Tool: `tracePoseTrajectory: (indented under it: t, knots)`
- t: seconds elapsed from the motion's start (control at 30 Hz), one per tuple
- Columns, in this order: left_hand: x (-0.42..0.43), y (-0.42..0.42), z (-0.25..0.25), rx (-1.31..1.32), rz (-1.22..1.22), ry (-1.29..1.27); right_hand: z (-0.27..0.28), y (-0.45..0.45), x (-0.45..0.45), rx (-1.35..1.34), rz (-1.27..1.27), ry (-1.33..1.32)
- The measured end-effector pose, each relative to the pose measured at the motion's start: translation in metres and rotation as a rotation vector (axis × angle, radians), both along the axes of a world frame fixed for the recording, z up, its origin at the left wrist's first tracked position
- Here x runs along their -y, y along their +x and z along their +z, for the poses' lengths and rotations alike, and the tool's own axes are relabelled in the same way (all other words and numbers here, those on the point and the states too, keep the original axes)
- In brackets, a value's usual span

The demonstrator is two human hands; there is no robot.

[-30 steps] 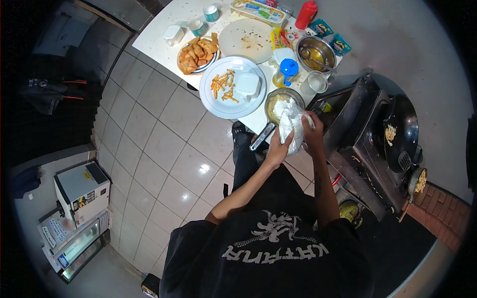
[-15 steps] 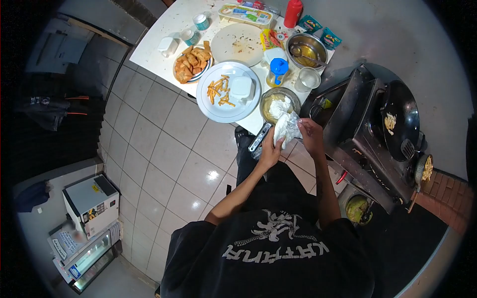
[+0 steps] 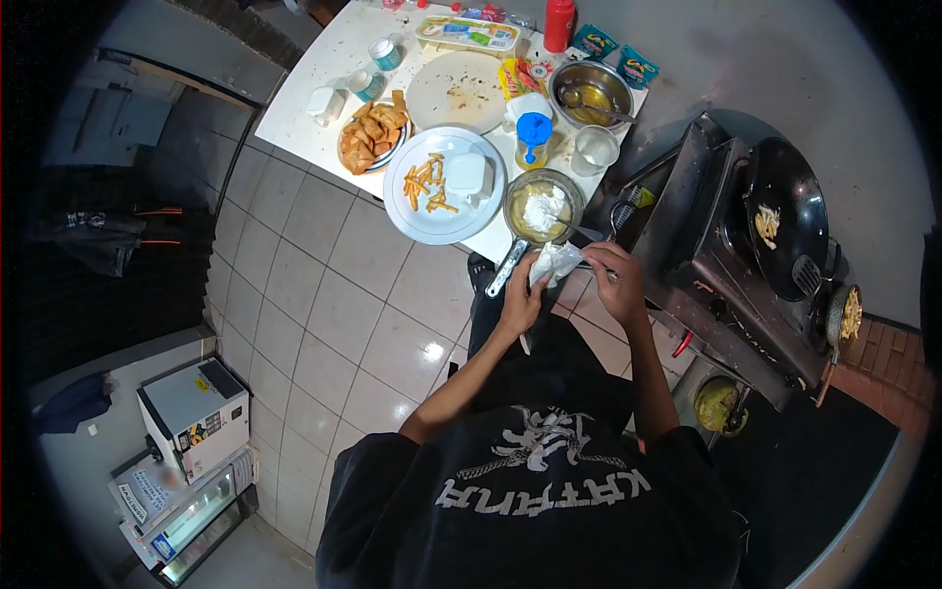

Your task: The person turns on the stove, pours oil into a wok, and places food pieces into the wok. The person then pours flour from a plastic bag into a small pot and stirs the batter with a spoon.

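A pan (image 3: 512,218) with a dark handle sits at the near corner of the table, holding a yellowish mixture with a heap of white powder (image 3: 545,209) on it. A utensil's metal handle leans over its right side. Just on the near side of the pan, a clear plastic bag (image 3: 555,263) with white contents is between my hands. My left hand (image 3: 522,302) is wrapped round the bag from the left. My right hand (image 3: 616,279) is closed at the bag's right edge, its fingertips pinched together.
On the table (image 3: 294,128) stand a plate (image 3: 417,228) with fries and a white tub, a plate of fried pastries (image 3: 371,137), a blue-lidded jar (image 3: 533,137) and a metal bowl (image 3: 579,74). A stove with a wok (image 3: 790,211) stands at right.
The bag has drawn back from over the pan towards my body and looks more gathered. More of the powder heap shows. The camera view has shifted slightly.
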State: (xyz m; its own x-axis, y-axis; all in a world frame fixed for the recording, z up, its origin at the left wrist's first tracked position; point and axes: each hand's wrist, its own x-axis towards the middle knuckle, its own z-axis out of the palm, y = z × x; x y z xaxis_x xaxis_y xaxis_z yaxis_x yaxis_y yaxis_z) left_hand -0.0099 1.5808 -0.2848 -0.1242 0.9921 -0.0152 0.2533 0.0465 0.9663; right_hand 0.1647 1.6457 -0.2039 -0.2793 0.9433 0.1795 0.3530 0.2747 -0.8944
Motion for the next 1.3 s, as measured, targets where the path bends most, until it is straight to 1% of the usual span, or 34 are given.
tracePoseTrajectory:
  t: [0.07, 0.13, 0.2, 0.27, 0.3, 0.33, 0.4, 0.5, 0.6, 0.7, 0.83, 0.9, 1.0, 1.23, 1.3]
  knots:
    - [-0.001, -0.003, -0.008, -0.022, -0.032, -0.021, 0.0, 0.001, 0.003, 0.005, -0.011, 0.026]
    - [0.001, -0.003, -0.016, -0.058, -0.061, 0.018, 0.0, 0.001, 0.009, -0.019, 0.011, -0.02]
    - [0.002, -0.004, -0.022, -0.082, -0.092, 0.047, 0.003, 0.0, 0.01, -0.026, -0.019, -0.02]
    - [0.002, 0.0, -0.017, -0.081, -0.061, 0.001, 0.004, 0.002, 0.012, -0.032, -0.045, -0.017]
    - [0.003, 0.0, -0.025, -0.046, -0.054, -0.022, 0.004, 0.002, 0.014, -0.028, -0.012, 0.001]
    - [0.003, 0.001, -0.017, -0.048, -0.058, -0.021, 0.004, 0.002, 0.015, -0.024, 0.023, 0.02]
    - [0.002, 0.005, -0.002, -0.045, -0.061, -0.001, 0.009, 0.002, 0.016, -0.029, -0.003, 0.012]
    - [0.003, 0.005, -0.023, 0.005, -0.079, -0.075, 0.01, 0.006, 0.017, -0.033, -0.018, 0.015]
    - [-0.001, 0.007, -0.004, 0.019, -0.117, -0.035, 0.019, 0.01, 0.018, -0.024, -0.014, 0.015]
    - [-0.005, 0.008, 0.019, 0.052, -0.101, 0.015, 0.021, 0.015, 0.019, -0.018, -0.01, 0.022]
    - [-0.015, 0.012, 0.039, 0.048, -0.122, 0.037, 0.027, 0.021, 0.019, 0.0, -0.006, 0.038]
    - [-0.021, 0.017, 0.049, 0.056, -0.095, 0.06, 0.028, 0.023, 0.019, -0.015, -0.012, 0.035]
    - [-0.027, 0.023, 0.04, 0.102, -0.036, 0.053, 0.03, 0.027, 0.018, -0.038, -0.016, 0.037]
    - [-0.033, 0.027, 0.045, 0.172, -0.028, 0.021, 0.036, 0.03, 0.019, -0.042, -0.024, 0.059]
    - [-0.035, 0.028, 0.042, 0.273, 0.001, 0.022, 0.039, 0.031, 0.018, -0.035, -0.032, 0.059]
